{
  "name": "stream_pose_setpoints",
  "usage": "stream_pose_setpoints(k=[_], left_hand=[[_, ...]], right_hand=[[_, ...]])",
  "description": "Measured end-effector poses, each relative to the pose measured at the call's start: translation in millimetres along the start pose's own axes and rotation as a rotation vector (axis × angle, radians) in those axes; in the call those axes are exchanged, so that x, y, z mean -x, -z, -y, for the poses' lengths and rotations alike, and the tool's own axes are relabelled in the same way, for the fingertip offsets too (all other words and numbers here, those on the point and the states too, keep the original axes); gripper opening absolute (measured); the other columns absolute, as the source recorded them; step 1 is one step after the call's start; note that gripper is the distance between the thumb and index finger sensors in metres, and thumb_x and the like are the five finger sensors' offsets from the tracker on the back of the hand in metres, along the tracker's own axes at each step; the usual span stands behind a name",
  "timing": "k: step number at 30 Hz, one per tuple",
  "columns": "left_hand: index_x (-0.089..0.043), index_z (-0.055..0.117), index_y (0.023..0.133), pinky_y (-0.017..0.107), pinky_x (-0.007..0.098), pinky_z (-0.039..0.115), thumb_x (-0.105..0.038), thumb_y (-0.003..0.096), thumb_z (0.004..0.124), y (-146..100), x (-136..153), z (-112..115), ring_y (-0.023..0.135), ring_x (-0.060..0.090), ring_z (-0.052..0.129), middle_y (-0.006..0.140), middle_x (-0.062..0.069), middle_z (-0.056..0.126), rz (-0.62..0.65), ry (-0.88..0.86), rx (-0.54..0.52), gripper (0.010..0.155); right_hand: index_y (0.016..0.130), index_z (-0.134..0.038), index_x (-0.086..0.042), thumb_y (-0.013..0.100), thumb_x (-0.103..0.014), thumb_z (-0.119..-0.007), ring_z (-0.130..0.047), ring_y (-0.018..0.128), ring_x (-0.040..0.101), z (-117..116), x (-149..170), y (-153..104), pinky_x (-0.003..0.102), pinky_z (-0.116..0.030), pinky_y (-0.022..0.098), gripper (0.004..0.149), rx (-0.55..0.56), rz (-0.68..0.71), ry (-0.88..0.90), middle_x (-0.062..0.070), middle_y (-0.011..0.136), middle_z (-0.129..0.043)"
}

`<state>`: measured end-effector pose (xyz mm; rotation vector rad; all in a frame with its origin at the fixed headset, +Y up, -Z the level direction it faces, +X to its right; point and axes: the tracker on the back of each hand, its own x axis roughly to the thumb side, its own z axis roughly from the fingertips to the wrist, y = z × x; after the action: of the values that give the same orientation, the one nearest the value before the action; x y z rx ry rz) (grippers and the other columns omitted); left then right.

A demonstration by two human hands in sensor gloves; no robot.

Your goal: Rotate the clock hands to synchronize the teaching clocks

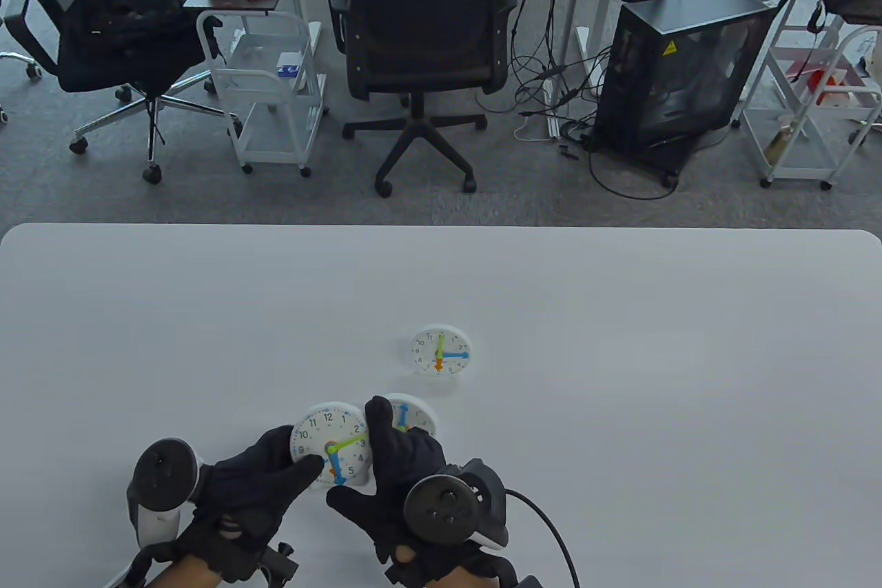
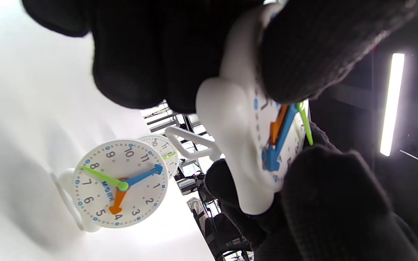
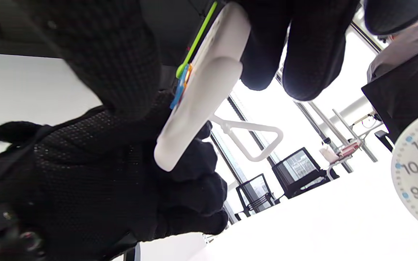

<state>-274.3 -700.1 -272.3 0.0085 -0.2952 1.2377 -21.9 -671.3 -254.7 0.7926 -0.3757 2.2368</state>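
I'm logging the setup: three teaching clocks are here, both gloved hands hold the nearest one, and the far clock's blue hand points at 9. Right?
Not quite. In the table view the far clock has its blue hand pointing at 3, not 9. The rest holds: three clocks, and the left hand and right hand both hold the nearest clock.

Your table view looks down from above onto the white table (image 1: 620, 340), facing the office chairs (image 1: 427, 29). Both wrist views sit tilted, close under the held clock (image 2: 238, 145), which all three views share.
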Motion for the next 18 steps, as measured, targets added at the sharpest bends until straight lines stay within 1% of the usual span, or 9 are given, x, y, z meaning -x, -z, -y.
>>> stream_pose_setpoints(k=[10,18], left_hand=[[-0.015,0.08,0.087,0.057,0.068,0.066,-0.051,0.0463,0.093,-1.9,-2.7,0.3,0.058,0.038,0.103,0.066,0.005,0.104,0.012,-0.001,0.007,0.055],[-0.016,0.08,0.087,0.057,0.068,0.066,-0.051,0.0463,0.093,-2.1,-3.1,0.8,0.058,0.038,0.102,0.066,0.005,0.104,0.012,0.003,0.011,0.055]], right_hand=[[0.102,-0.032,0.016,0.042,-0.049,-0.091,-0.087,0.071,0.046,1.0,-2.9,0.1,0.073,-0.059,0.054,0.106,0.011,0.018,-0.058,0.021,0.088,-0.074],[0.102,-0.033,0.016,0.043,-0.047,-0.091,-0.088,0.071,0.046,1.1,-2.9,0.4,0.073,-0.06,0.054,0.104,0.006,0.018,-0.054,0.022,0.088,-0.074]])
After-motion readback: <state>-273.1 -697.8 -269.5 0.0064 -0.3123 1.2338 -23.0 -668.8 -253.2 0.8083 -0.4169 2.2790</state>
